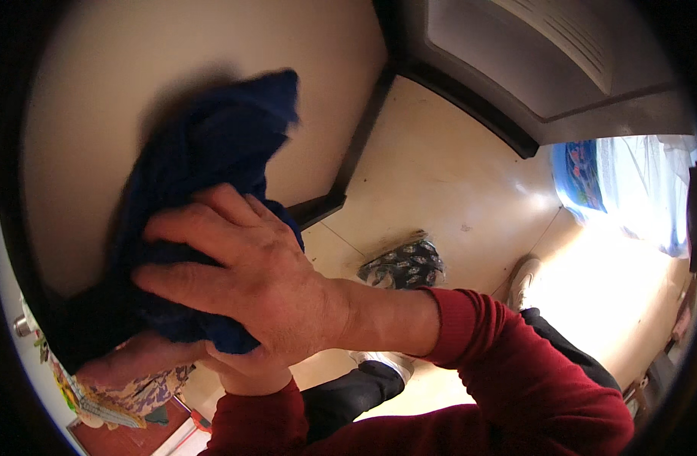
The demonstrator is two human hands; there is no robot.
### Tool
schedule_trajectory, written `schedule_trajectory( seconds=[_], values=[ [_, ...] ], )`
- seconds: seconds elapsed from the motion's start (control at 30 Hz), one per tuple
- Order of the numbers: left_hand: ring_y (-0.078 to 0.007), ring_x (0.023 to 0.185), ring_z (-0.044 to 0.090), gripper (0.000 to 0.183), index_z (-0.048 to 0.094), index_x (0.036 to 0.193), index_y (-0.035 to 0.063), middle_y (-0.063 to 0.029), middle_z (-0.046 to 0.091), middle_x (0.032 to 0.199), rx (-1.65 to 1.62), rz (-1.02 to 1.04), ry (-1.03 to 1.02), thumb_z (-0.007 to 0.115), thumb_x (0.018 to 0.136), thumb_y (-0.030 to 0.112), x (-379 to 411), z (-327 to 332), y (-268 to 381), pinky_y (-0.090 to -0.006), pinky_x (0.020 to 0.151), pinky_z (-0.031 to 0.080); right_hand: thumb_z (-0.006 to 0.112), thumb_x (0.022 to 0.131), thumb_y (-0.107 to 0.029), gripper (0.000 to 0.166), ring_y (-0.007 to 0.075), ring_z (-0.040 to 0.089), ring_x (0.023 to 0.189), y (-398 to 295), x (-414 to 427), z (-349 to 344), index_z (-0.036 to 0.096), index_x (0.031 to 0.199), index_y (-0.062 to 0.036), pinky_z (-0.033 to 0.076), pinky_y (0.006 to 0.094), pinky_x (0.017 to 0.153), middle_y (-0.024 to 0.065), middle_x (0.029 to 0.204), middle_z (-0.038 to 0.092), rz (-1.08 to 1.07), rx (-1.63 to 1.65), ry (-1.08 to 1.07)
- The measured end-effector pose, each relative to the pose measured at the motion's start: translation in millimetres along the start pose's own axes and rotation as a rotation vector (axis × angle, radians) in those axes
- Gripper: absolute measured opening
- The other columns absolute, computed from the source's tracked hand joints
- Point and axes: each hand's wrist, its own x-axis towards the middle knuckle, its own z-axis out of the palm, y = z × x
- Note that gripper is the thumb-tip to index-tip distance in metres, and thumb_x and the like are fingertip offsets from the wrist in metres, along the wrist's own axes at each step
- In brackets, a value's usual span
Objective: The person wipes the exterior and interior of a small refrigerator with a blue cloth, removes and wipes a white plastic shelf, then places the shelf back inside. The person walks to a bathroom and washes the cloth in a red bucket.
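A dark blue cloth (211,142) lies bunched against a smooth pale panel (303,51) with dark edging. My right hand (251,268) is spread over the cloth's lower part and presses it to the panel. Partly hidden beneath the right hand, my left hand (149,356) is at the panel's dark near edge (92,325). Its fingers are too covered and dim to show whether they grip that edge or the cloth.
A pale, dark-based unit with a ribbed strip (576,40) stands at upper right. On the tiled floor (457,159) lies a dark patterned fabric item (408,265), between the panel and my shoes (385,365). Sheer curtain (639,188) hangs at right; patterned fabric (137,393) is lower left.
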Motion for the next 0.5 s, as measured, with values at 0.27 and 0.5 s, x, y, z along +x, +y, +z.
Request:
schedule_trajectory(
  seconds=[0.27, 0.5],
  values=[
    [-0.0308, 0.12, 0.037, 0.072, 0.029, 0.133, 0.007, -0.0175, 0.035, 0.132, 0.071, 0.067, 0.049, 0.033, 0.084, 0.06, 13, -17, -4, -0.0421, 0.1, 0.031, 0.064, 0.055, -0.012, 0.042, 0.0306, 0.051, 0.09, 93, -74, -35, 0.063, 0.097, -0.0084, 0.044, 0.0397, 0.078, 0.0135, 0.1, 0.053, 0.186, -0.295, -0.23],
    [-0.033, 0.118, 0.04, 0.068, 0.03, 0.133, 0.0048, -0.0199, 0.039, 0.129, 0.044, 0.062, 0.165, 0.034, 0.087, 0.055, 4, 10, -8, -0.0439, 0.099, 0.032, 0.065, 0.058, -0.014, 0.039, 0.0288, 0.046, 0.104, 167, -135, -64, 0.062, 0.097, -0.0091, 0.043, 0.0421, 0.085, 0.0087, 0.103, 0.053, 0.623, -0.784, -0.558]
  ],
)
